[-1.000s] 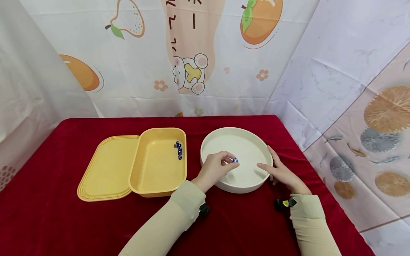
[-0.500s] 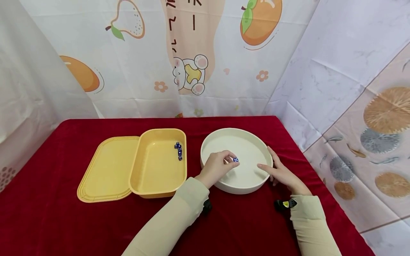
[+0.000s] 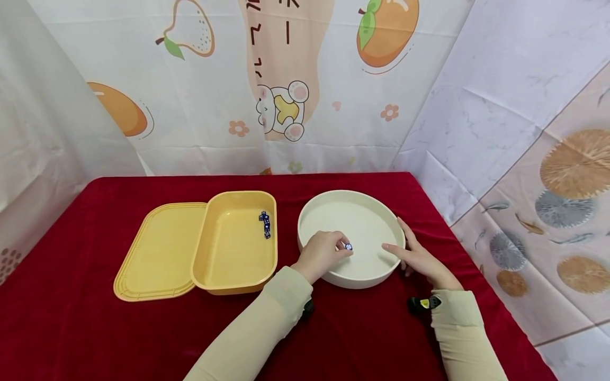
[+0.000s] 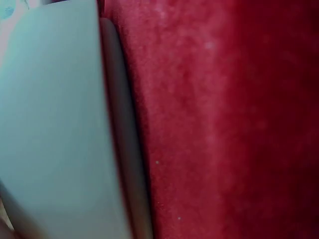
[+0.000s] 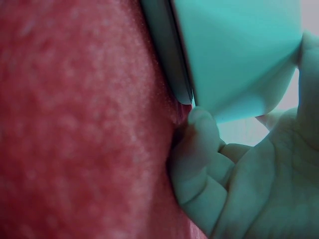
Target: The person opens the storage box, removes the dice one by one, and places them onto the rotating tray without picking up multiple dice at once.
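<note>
Looks like the dice are about half sorted: a few blue dice [image 3: 265,224] sit in the yellow box [image 3: 234,275] by its right wall, and the left hand [image 3: 322,254] has one more blue die [image 3: 348,246] pinched between thumb and fingertips, low over the near-left part of the round white tray [image 3: 351,280]. I can't see any other dice left in the tray. The right hand [image 3: 419,257] just steadies the tray's right rim, thumb inside, other fingers tucked against the outer wall.
</note>
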{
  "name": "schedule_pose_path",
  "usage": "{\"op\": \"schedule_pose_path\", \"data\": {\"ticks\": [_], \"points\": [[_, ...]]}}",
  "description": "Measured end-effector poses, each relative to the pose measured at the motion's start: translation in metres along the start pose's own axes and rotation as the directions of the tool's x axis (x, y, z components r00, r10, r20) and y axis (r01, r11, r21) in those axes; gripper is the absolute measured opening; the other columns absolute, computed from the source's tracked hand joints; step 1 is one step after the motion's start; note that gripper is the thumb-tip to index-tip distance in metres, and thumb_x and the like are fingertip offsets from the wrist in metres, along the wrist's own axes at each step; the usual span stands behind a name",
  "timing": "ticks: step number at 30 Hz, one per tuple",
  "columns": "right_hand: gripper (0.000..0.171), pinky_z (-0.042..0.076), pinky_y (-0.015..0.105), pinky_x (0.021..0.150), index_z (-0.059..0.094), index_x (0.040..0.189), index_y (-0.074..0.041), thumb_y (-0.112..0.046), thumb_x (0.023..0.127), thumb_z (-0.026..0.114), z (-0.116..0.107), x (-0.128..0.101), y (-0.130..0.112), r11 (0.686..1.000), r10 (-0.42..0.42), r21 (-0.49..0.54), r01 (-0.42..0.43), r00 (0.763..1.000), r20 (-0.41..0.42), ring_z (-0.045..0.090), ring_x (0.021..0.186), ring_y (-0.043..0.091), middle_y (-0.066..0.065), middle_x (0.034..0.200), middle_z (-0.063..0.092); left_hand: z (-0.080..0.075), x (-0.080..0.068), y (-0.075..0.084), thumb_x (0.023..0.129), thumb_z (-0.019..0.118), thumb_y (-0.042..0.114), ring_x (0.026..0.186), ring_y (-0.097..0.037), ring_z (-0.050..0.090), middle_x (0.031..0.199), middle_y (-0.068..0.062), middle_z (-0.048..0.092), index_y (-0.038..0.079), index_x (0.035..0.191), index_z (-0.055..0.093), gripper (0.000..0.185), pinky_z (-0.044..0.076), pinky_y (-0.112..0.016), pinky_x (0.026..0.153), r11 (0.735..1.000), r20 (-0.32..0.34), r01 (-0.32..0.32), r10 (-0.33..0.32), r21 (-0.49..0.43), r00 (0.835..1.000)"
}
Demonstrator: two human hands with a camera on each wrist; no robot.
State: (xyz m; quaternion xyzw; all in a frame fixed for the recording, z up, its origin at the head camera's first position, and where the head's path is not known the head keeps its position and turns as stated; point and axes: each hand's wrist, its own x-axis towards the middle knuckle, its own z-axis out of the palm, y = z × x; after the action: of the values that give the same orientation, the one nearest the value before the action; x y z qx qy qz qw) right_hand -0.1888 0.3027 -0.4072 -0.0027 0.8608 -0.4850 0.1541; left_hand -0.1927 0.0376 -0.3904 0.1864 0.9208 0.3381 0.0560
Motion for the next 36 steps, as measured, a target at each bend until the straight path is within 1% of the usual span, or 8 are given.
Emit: {"op": "schedule_pose_path", "data": {"ticks": [3,7,12,17,22,30,33,36], "points": [[0.098,0.049,0.036,0.051,-0.009,0.159,-0.031,-0.04,0.094,0.064,0.0002,0.0003,0.0002,1.0,0.001,0.003,-0.001,1.0,-0.002,0.05,0.056,0.016,0.005,0.062,0.048,0.0019,0.0007,0.0001,0.091,0.072,0.029,0.085,-0.011,0.059,0.083,0.006,0.07,0.016,0.102,0.073,0.017,0.046,-0.024,0.08,0.999,0.006,0.001,-0.001,0.053,1.0],[0.098,0.049,0.036,0.051,-0.009,0.159,-0.031,-0.04,0.094,0.064,0.0002,0.0007,0.0004,1.0,0.004,0.006,-0.004,1.0,-0.001,0.05,0.056,0.016,0.005,0.062,0.048,0.0046,0.0016,0.0004,0.09,0.073,0.028,0.077,-0.008,0.057,0.078,0.009,0.066,0.017,0.101,0.073,0.016,0.046,-0.022,0.075,0.993,0.013,0.012,-0.014,0.116,1.0],[0.098,0.049,0.035,0.051,-0.009,0.159,-0.033,-0.041,0.094,0.064,-0.0002,0.0011,-0.0002,1.0,0.007,0.007,-0.007,1.0,-0.002,0.05,0.056,0.016,0.005,0.062,0.049,0.0059,0.0015,0.0013,0.091,0.073,0.028,0.075,-0.007,0.057,0.077,0.009,0.066,0.017,0.101,0.073,0.015,0.046,-0.021,0.073,0.989,0.003,0.015,-0.015,0.147,1.0],[0.097,0.049,0.035,0.052,-0.009,0.158,-0.035,-0.041,0.094,0.064,-0.0004,0.0008,-0.0014,1.0,0.01,0.006,-0.01,1.0,-0.004,0.05,0.057,0.016,0.006,0.063,0.049,0.0055,0.0006,0.0018,0.09,0.073,0.029,0.077,-0.007,0.059,0.079,0.009,0.068,0.018,0.101,0.074,0.015,0.047,-0.021,0.074,0.987,-0.004,0.017,-0.017,0.16,1.0],[0.098,0.049,0.035,0.052,-0.009,0.159,-0.033,-0.041,0.094,0.064,0.0,0.0006,-0.0009,1.0,0.01,0.01,-0.01,1.0,-0.003,0.05,0.056,0.016,0.006,0.063,0.049,0.0061,-0.0003,0.0027,0.09,0.073,0.028,0.082,-0.008,0.063,0.081,0.009,0.07,0.017,0.102,0.075,0.016,0.048,-0.022,0.076,0.986,-0.012,0.024,-0.022,0.167,1.0],[0.097,0.049,0.035,0.051,-0.009,0.159,-0.032,-0.04,0.094,0.063,0.0,0.0,0.0,1.0,0.002,0.011,-0.002,1.0,-0.004,0.05,0.056,0.016,0.005,0.062,0.048,0.0065,0.0001,0.0051,0.09,0.073,0.025,0.087,-0.01,0.063,0.082,0.009,0.071,0.017,0.108,0.074,0.021,0.049,-0.025,0.08,0.983,-0.002,0.059,-0.06,0.172,0.998],[0.097,0.049,0.035,0.051,-0.008,0.159,-0.032,-0.04,0.094,0.064,0.0,0.0,0.0003,1.0,0.007,0.013,-0.007,1.0,-0.004,0.05,0.055,0.016,0.005,0.062,0.048,0.0065,0.0003,0.0048,0.09,0.072,0.025,0.087,-0.01,0.064,0.084,0.009,0.071,0.016,0.11,0.073,0.022,0.049,-0.025,0.081,0.985,-0.009,0.048,-0.047,0.163,0.999],[0.097,0.049,0.035,0.051,-0.008,0.159,-0.032,-0.04,0.094,0.064,0.0,0.0006,0.0006,1.0,0.007,0.012,-0.007,1.0,-0.005,0.05,0.055,0.016,0.005,0.062,0.048,0.0056,-0.0007,0.0043,0.091,0.071,0.026,0.089,-0.011,0.063,0.087,0.008,0.072,0.016,0.11,0.073,0.021,0.049,-0.025,0.082,0.991,-0.022,0.027,-0.025,0.129,0.999]]}}
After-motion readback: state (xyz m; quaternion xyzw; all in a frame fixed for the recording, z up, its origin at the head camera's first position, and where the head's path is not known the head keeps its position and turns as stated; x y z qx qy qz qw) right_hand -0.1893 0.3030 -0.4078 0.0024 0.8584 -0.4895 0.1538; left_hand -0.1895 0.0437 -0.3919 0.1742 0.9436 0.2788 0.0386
